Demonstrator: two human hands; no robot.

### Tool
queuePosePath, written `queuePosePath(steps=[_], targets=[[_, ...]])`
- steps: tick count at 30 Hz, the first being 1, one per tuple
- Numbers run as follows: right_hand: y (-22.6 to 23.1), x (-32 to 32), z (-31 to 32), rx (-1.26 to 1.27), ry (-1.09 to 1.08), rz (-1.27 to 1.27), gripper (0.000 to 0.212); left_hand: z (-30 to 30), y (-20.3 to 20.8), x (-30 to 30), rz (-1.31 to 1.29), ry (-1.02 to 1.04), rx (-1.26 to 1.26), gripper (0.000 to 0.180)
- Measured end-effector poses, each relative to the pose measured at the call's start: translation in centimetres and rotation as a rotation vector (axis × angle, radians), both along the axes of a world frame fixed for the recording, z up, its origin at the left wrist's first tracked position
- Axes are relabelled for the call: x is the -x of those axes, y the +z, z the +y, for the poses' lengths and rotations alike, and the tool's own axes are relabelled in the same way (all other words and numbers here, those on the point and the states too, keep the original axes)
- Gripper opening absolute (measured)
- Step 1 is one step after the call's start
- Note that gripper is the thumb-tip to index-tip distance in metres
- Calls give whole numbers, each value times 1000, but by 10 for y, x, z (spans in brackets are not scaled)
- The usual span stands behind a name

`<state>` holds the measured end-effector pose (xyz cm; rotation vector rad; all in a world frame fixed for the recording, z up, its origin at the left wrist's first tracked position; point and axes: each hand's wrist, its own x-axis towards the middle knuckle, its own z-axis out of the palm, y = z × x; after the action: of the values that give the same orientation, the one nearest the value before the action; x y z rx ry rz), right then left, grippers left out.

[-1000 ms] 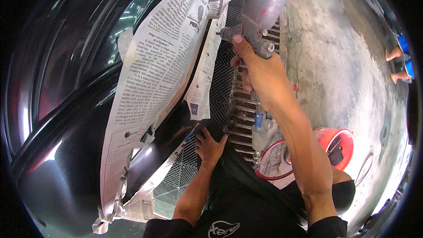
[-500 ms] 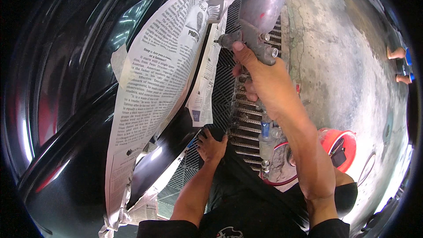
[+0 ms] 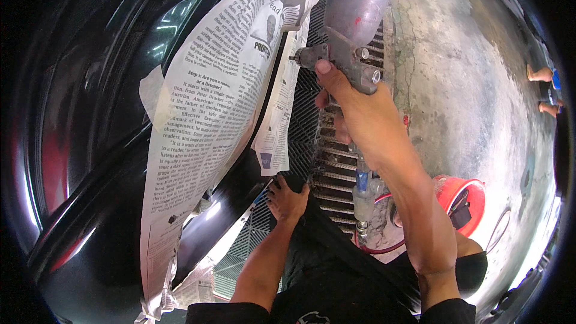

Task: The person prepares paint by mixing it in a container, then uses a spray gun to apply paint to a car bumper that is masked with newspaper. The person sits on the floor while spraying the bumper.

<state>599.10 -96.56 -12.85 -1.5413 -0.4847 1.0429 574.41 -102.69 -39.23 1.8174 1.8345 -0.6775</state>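
Observation:
My right hand (image 3: 372, 117) grips a metal spray gun (image 3: 345, 57) by its handle, fingers wrapped round it and the thumb lying along the back. A cloudy, stained paint cup (image 3: 357, 9) sits on top of the gun. Its nozzle points left, toward newspaper (image 3: 210, 102) that covers part of a glossy black car. Between the paper sheets a bare black panel edge (image 3: 219, 216) shows. My left hand (image 3: 289, 201) rests on my dark-clothed knee with its fingers spread, holding nothing, close to that edge.
Under the gun runs a metal drain grate (image 3: 339, 181) beside dark ridged matting (image 3: 303, 138). An air fitting with a blue band (image 3: 362, 178) and a red hose (image 3: 377, 251) hang below my right hand. A red bucket (image 3: 443, 187) stands on the concrete floor (image 3: 456, 84). Another person's feet (image 3: 540, 73) show far right.
The newspaper has bulged a little to the left, and its loose taped corner moved with it. The spray gun has shifted very slightly; my left hand stays put.

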Motion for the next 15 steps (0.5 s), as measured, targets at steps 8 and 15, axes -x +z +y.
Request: queuePosePath(steps=[8, 15], targets=[[-2, -15, 18, -27, -96, 27, 48, 7, 6, -2, -4, 2, 67, 105], [-3, -5, 7, -27, -15, 56, 49, 8, 0, 1, 5, 5, 84, 105]])
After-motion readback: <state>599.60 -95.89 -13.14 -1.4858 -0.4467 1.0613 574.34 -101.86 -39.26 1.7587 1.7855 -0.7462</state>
